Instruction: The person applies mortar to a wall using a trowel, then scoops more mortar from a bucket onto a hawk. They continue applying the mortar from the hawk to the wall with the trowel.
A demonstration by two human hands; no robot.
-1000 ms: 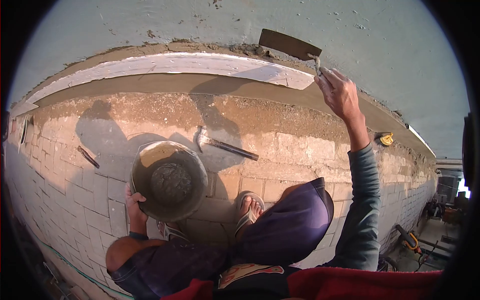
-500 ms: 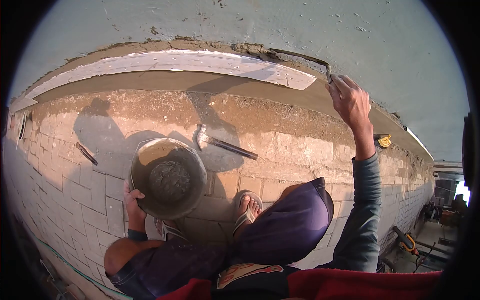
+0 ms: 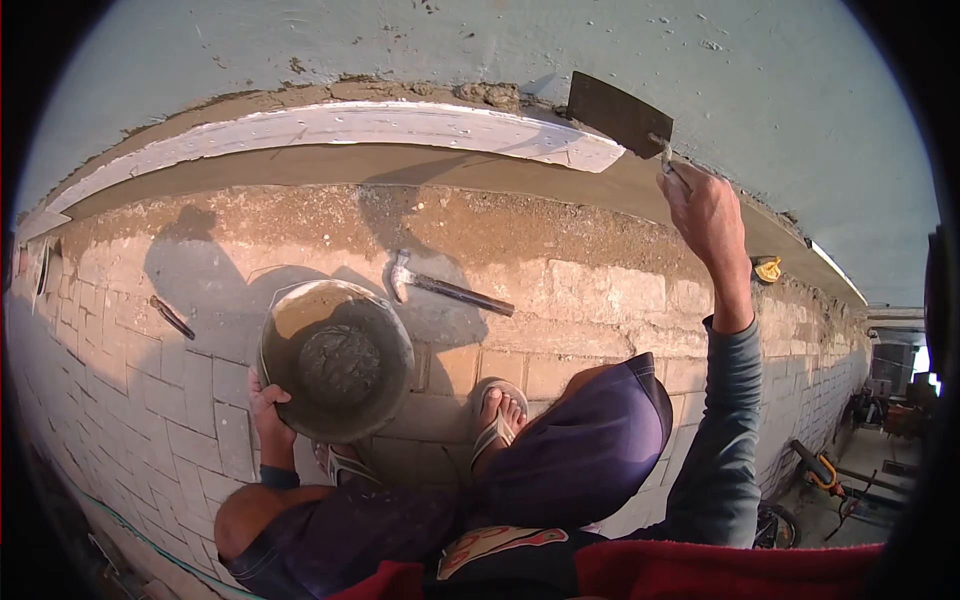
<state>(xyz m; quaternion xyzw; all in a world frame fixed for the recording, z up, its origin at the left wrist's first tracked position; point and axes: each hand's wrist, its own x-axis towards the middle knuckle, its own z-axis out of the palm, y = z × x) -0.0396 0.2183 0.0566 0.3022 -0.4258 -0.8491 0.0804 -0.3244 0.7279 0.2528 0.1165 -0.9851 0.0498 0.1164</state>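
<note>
My right hand [image 3: 706,212] is closed round the handle of a trowel [image 3: 618,115]. The trowel's flat dark blade faces me, close to the wall and over the right end of a long white board [image 3: 380,122]. Wet mortar [image 3: 490,94] lies in a rough strip between that board and the wall. My left hand [image 3: 268,400] grips the rim of a bucket [image 3: 398,385] on its left side. Grey mortar [image 3: 340,360] sits in the bottom of the bucket.
A hammer [image 3: 455,292] lies on the paving right of the bucket. Left of it is a small dark tool [image 3: 172,316]. A yellow object [image 3: 767,269] rests by the wall base at right. The grey-green wall [image 3: 800,120] runs along the top. An orange-handled tool [image 3: 822,470] stands far right.
My right hand has turned the trowel, so its blade shows flat instead of edge-on and sits off the mortar strip. My left hand stays at the bucket.
</note>
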